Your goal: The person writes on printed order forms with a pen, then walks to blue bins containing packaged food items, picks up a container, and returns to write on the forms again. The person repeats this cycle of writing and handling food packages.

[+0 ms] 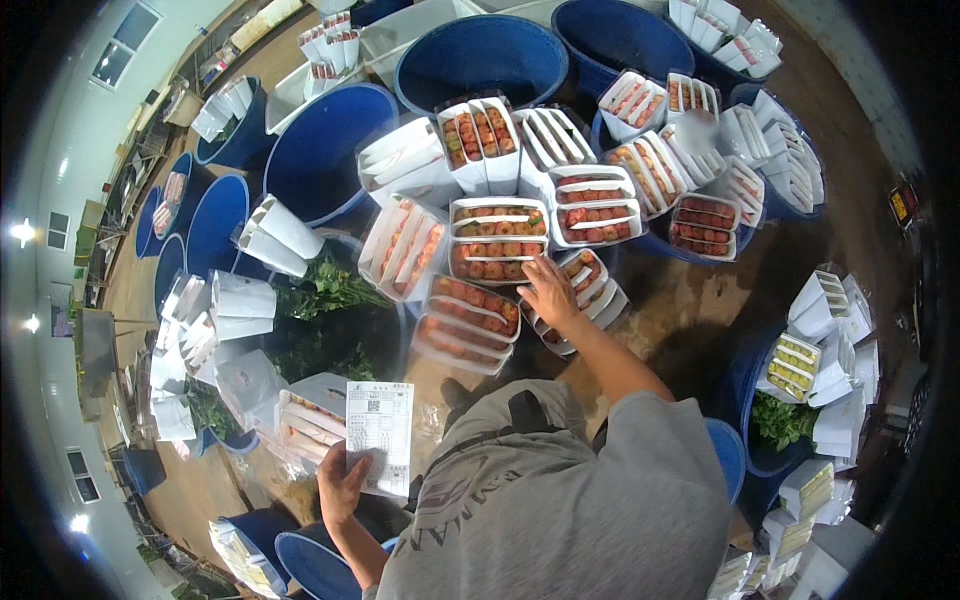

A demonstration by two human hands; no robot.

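My left hand [343, 482] pinches a printed paper form [381, 430] along its left edge, thumb on top. The sheet has a table and a square code. My right hand [549, 291] reaches forward, fingers spread, at the lower right corner of a bunch of orange-red roses [499, 222], packed in rows between white card dividers. Whether the fingertips press on it cannot be made out. Just below that hand, another rose bunch [578, 290] lies partly hidden by my wrist. A clear-wrapped bunch of red roses [467, 322] leans to the left of it.
Several blue tubs [482, 60] stand ahead and to the left. One tub of wrapped bunches [690, 245] is at the right front. Green foliage [330, 285] fills a tub on the left. White-wrapped bunches with yellow-green flowers [792, 366] stand on the right. Wet brown floor [690, 310] shows between them.
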